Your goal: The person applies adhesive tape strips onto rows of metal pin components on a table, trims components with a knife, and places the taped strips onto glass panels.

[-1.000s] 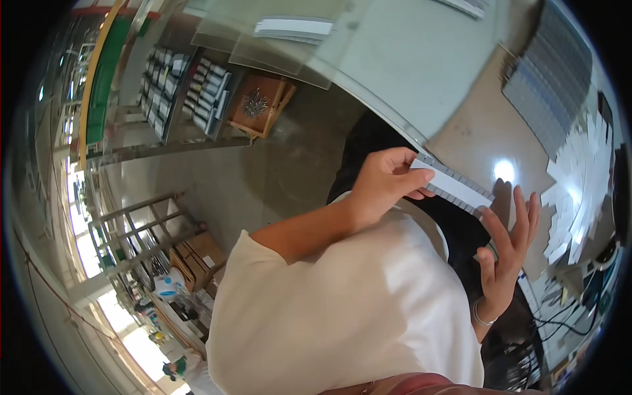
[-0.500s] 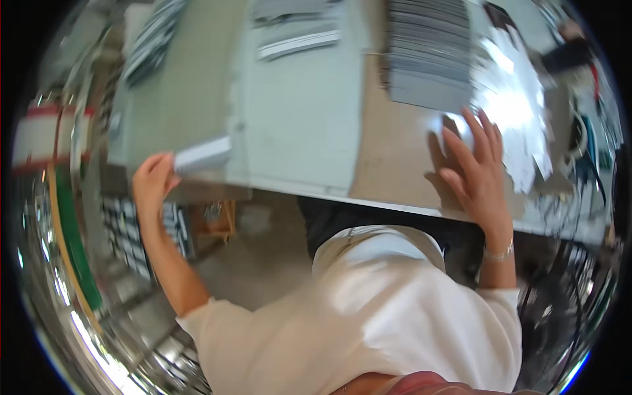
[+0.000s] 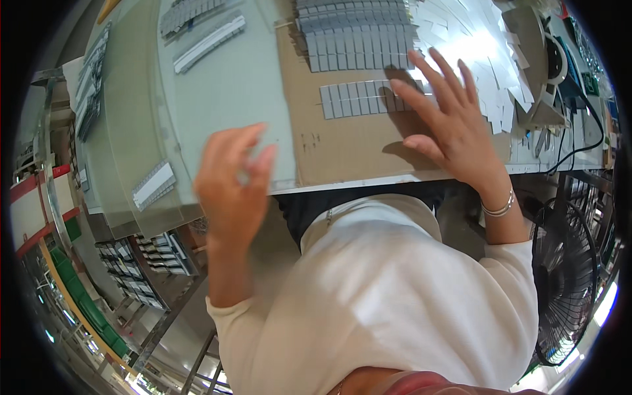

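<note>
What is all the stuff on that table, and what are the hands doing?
Row of grey flat pieces: one row, grey, on the brown board under the right hand's fingers.
Stack of grey flat pieces: one big block, grey, far edge of the table.
White slips: many, white, spread at the far right.
Grey strips: a few bundles, grey, far left on the green sheet.
Strip bundle: one, pale grey, near left table edge.
Brown board: one, brown, middle of the table.
Fan: one, black, low right.
Racks: several, holding grey parts, below left.
Left hand: blurred, open, over the table edge, holding nothing.
Right hand: open, flat on the board, bracelet on the wrist.
</note>
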The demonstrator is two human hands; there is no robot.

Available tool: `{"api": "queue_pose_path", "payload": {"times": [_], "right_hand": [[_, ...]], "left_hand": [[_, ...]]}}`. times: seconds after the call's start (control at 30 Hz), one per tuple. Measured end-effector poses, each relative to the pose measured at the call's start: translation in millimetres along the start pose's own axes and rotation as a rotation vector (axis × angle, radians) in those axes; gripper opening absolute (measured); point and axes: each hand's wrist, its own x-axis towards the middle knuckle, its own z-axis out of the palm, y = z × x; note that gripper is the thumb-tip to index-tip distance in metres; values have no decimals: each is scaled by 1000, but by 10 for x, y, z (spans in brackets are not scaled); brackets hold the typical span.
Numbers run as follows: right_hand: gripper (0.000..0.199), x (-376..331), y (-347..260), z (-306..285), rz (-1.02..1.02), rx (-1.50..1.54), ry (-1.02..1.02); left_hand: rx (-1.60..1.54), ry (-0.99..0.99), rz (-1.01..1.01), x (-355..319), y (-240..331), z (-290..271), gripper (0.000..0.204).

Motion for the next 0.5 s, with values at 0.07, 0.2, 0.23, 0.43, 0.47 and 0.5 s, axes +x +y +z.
{"api": "queue_pose_path", "payload": {"times": [0.07, 0.2, 0.23, 0.43, 0.47, 0.5], "right_hand": [[57, -121, 96, -86, 60, -37, 107], [54, -436, 393, -14, 218, -74, 233], [54, -508, 393, -31, 244, -79, 204], [52, -858, 238, -87, 272, -46, 100], [50, -875, 238, -88, 265, -29, 118], [46, -860, 243, -70, 246, 0, 172]], "left_hand": [[-4, -67, 211, 22, 175, 284, 28], [52, -186, 492, 89, 443, 688, 40], [47, -185, 496, 66, 480, 719, 40], [250, -232, 503, -156, 539, 770, 51], [244, -217, 508, -182, 554, 770, 51], [238, -251, 477, -235, 557, 739, 48]]}}
